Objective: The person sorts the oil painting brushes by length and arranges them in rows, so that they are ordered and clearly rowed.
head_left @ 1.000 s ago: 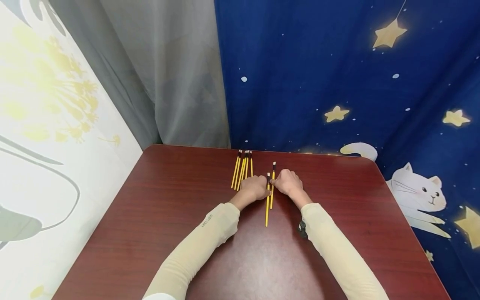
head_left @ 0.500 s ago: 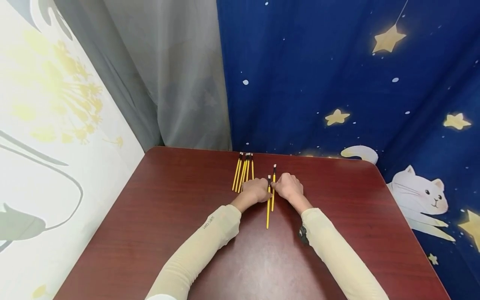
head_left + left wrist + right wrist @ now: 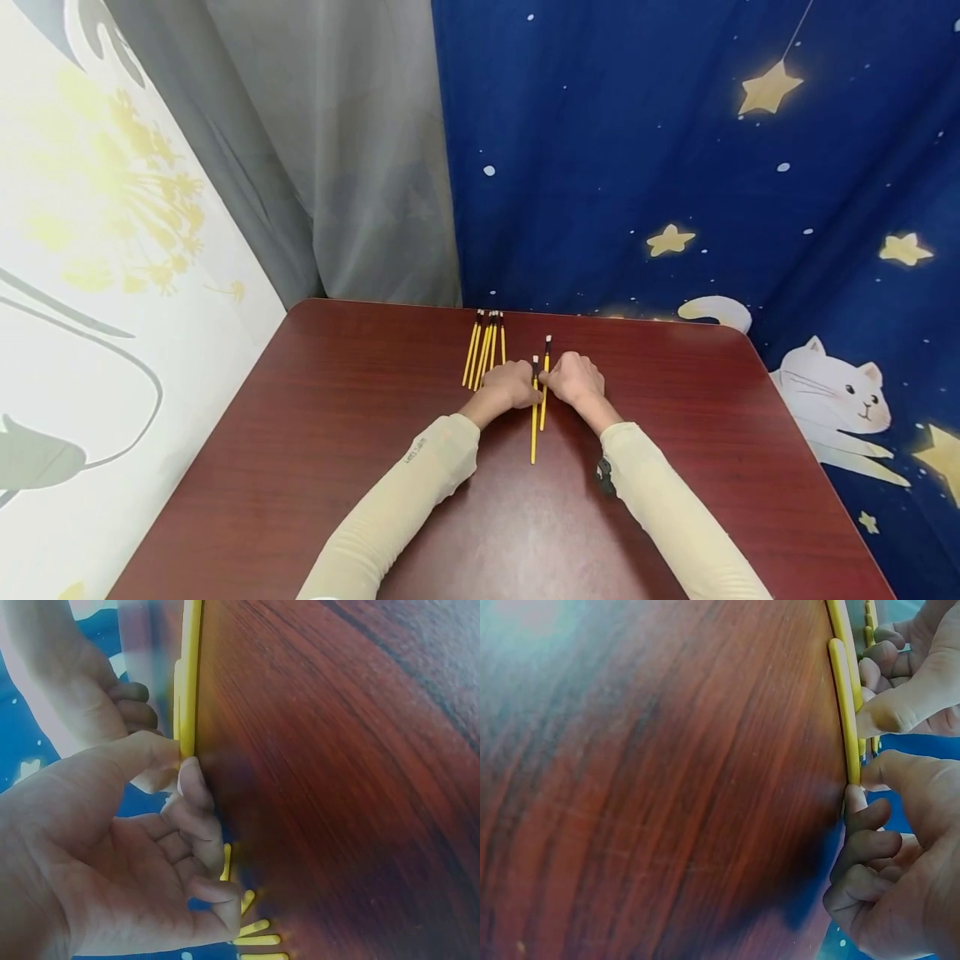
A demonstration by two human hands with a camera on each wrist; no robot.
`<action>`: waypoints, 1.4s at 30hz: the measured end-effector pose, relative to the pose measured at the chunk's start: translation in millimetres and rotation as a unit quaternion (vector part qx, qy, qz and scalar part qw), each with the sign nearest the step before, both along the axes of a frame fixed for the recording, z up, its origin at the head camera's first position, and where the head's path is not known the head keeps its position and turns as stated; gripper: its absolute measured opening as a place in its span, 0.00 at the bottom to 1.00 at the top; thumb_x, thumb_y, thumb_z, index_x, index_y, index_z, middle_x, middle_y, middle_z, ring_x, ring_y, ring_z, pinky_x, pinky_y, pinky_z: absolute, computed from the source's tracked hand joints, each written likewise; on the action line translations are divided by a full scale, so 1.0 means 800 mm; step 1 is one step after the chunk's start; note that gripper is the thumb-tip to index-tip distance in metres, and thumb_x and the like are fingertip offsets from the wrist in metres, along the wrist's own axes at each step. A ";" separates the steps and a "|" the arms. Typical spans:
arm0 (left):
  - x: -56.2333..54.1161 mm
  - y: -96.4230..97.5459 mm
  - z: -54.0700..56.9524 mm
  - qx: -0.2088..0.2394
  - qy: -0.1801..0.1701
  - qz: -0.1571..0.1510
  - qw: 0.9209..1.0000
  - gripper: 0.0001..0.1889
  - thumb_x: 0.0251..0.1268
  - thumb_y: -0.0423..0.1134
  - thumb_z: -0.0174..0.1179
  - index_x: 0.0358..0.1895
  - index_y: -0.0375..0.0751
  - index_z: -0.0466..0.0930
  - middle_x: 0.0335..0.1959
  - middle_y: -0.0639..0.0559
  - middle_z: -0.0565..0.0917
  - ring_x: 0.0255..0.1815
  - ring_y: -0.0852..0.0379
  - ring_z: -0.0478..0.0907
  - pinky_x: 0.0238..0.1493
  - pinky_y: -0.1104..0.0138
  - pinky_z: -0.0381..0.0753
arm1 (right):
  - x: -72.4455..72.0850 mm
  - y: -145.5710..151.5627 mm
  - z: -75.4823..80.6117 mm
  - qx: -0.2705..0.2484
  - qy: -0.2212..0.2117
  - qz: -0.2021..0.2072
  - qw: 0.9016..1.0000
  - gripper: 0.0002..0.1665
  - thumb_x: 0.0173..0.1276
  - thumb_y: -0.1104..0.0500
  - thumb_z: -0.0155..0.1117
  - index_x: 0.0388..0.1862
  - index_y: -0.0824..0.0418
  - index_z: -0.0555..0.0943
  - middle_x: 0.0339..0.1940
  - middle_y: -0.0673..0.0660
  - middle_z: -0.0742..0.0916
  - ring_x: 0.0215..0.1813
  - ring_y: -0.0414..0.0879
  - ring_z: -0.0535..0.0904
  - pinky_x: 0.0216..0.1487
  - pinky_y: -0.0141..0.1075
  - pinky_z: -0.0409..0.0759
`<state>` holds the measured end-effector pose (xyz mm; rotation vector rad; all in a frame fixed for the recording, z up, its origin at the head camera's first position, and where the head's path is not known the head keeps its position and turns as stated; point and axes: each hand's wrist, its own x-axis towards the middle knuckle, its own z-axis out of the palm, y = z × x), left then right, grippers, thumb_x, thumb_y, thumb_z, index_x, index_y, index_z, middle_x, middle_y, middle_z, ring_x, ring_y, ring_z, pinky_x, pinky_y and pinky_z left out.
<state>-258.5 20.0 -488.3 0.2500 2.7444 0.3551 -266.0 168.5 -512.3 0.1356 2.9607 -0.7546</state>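
Observation:
Two thin paintbrushes with yellow handles, black necks and white tips lie side by side mid-table in the head view. My left hand point(image 3: 512, 383) pinches the left paintbrush point(image 3: 534, 433) between thumb and forefinger, below its dark neck. The right paintbrush point(image 3: 543, 412) sits a little farther from me, pinched by my right hand point(image 3: 576, 379). Thumb and forefinger meet on its handle in the right wrist view, where the paintbrush point(image 3: 843, 697) lies close to the other one. Several similar brushes point(image 3: 474, 354) lie left of my left hand, which partly hides some of them.
The dark red wooden table point(image 3: 360, 433) ends at a far edge just beyond the brush group. Behind it hang a grey curtain point(image 3: 382, 167) and a blue star-patterned curtain point(image 3: 570, 167). A pale printed wall or cloth point(image 3: 90, 375) borders the left side.
The head view has shifted slightly, so the scene sits a bit lower. Both hands keep their pinch on the two paintbrushes, with no clear movement over the table.

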 end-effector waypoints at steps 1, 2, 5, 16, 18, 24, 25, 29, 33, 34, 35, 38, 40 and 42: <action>0.000 -0.001 -0.001 0.005 0.002 0.000 1.000 0.14 0.68 0.54 0.67 0.37 0.47 0.85 0.33 0.50 0.86 0.30 0.50 0.79 0.34 0.56 0.80 | 0.001 0.000 0.000 0.000 0.002 0.001 1.000 0.23 0.64 0.44 0.71 0.13 0.52 0.82 0.16 0.51 0.83 0.26 0.51 0.80 0.27 0.42 0.71; 0.000 -0.002 -0.001 0.008 0.004 0.000 1.000 0.15 0.67 0.55 0.68 0.36 0.47 0.85 0.32 0.50 0.85 0.30 0.51 0.78 0.34 0.57 0.79 | 0.001 0.000 0.000 0.000 0.004 0.002 1.000 0.23 0.64 0.44 0.71 0.13 0.52 0.81 0.16 0.51 0.83 0.26 0.51 0.79 0.27 0.42 0.71; -0.001 -0.004 -0.002 0.008 0.012 -0.008 1.000 0.15 0.67 0.56 0.68 0.34 0.48 0.84 0.31 0.51 0.85 0.30 0.51 0.78 0.34 0.58 0.79 | 0.001 0.000 0.000 0.003 0.006 0.002 1.000 0.22 0.62 0.44 0.71 0.13 0.52 0.80 0.16 0.51 0.82 0.26 0.51 0.79 0.27 0.42 0.71; -0.001 -0.007 0.004 -0.001 0.038 -0.017 0.999 0.20 0.66 0.60 0.67 0.26 0.49 0.82 0.25 0.52 0.83 0.26 0.52 0.79 0.29 0.60 0.78 | 0.001 0.000 -0.002 -0.010 0.002 0.006 1.000 0.25 0.62 0.42 0.70 0.10 0.51 0.79 0.13 0.49 0.79 0.24 0.50 0.77 0.26 0.41 0.70; -0.003 -0.012 0.009 0.008 0.028 -0.017 0.999 0.22 0.66 0.60 0.66 0.21 0.50 0.80 0.19 0.55 0.79 0.22 0.54 0.76 0.26 0.62 0.74 | 0.003 -0.001 -0.004 -0.020 0.004 0.010 1.000 0.25 0.62 0.41 0.70 0.11 0.51 0.78 0.12 0.48 0.78 0.24 0.49 0.77 0.26 0.41 0.70; -0.002 -0.036 0.021 0.053 0.002 -0.029 0.998 0.28 0.65 0.58 0.68 0.11 0.51 0.69 0.09 0.59 0.65 0.15 0.58 0.67 0.20 0.66 0.62 | 0.015 -0.011 -0.003 -0.058 0.018 0.032 0.998 0.23 0.63 0.41 0.69 0.14 0.49 0.81 0.15 0.46 0.82 0.25 0.47 0.78 0.29 0.40 0.72; -0.001 -0.041 0.022 0.064 -0.002 -0.031 0.997 0.29 0.65 0.57 0.68 0.10 0.51 0.68 0.09 0.59 0.64 0.15 0.59 0.65 0.20 0.66 0.61 | 0.017 -0.014 -0.003 -0.065 0.020 0.038 0.997 0.22 0.63 0.41 0.69 0.14 0.50 0.82 0.16 0.46 0.83 0.25 0.47 0.78 0.29 0.39 0.72; 0.005 -0.062 0.020 0.088 -0.016 -0.034 0.995 0.30 0.65 0.55 0.68 0.08 0.52 0.66 0.08 0.60 0.63 0.13 0.61 0.61 0.19 0.67 0.57 | 0.028 -0.024 -0.001 -0.086 0.022 0.057 0.994 0.19 0.63 0.43 0.68 0.17 0.50 0.84 0.16 0.46 0.84 0.25 0.46 0.79 0.28 0.39 0.74; 0.007 -0.083 0.019 0.097 -0.021 -0.020 0.995 0.28 0.65 0.54 0.68 0.10 0.52 0.66 0.09 0.60 0.64 0.13 0.61 0.61 0.19 0.67 0.56 | 0.043 -0.034 0.000 -0.094 0.026 0.067 0.993 0.17 0.62 0.44 0.69 0.16 0.48 0.83 0.15 0.45 0.84 0.24 0.45 0.79 0.27 0.38 0.73; 0.008 -0.088 0.020 0.096 -0.022 -0.015 0.995 0.28 0.65 0.54 0.68 0.10 0.53 0.67 0.09 0.60 0.64 0.14 0.61 0.61 0.19 0.67 0.57 | 0.047 -0.037 0.001 -0.095 0.025 0.070 0.993 0.17 0.62 0.44 0.69 0.16 0.48 0.83 0.15 0.45 0.84 0.24 0.45 0.79 0.27 0.39 0.73; 0.008 -0.094 0.020 0.096 -0.024 -0.011 0.995 0.27 0.65 0.54 0.68 0.11 0.52 0.67 0.10 0.60 0.64 0.14 0.60 0.61 0.19 0.67 0.57 | 0.051 -0.039 0.001 -0.093 0.025 0.074 0.993 0.16 0.62 0.44 0.69 0.16 0.47 0.83 0.14 0.44 0.84 0.23 0.45 0.79 0.27 0.39 0.73; 0.011 -0.111 0.021 0.090 -0.026 -0.007 0.996 0.26 0.64 0.52 0.68 0.11 0.52 0.67 0.10 0.59 0.65 0.14 0.60 0.63 0.20 0.67 0.58 | 0.064 -0.048 -0.001 -0.090 0.026 0.091 0.991 0.16 0.61 0.45 0.69 0.16 0.45 0.82 0.14 0.43 0.83 0.22 0.44 0.78 0.25 0.39 0.73; 0.014 -0.122 0.021 0.086 -0.030 -0.013 0.996 0.26 0.65 0.50 0.68 0.11 0.51 0.68 0.11 0.58 0.66 0.14 0.59 0.63 0.20 0.67 0.58 | 0.073 -0.053 -0.003 -0.089 0.029 0.106 0.990 0.15 0.61 0.45 0.69 0.15 0.44 0.82 0.13 0.42 0.83 0.22 0.43 0.78 0.24 0.39 0.74; 0.018 -0.131 0.021 0.084 -0.036 -0.022 0.996 0.26 0.64 0.49 0.68 0.11 0.51 0.68 0.10 0.58 0.66 0.14 0.59 0.62 0.20 0.67 0.58 | 0.082 -0.058 -0.004 -0.094 0.032 0.119 0.988 0.15 0.61 0.46 0.68 0.15 0.44 0.82 0.13 0.41 0.82 0.21 0.42 0.78 0.24 0.38 0.74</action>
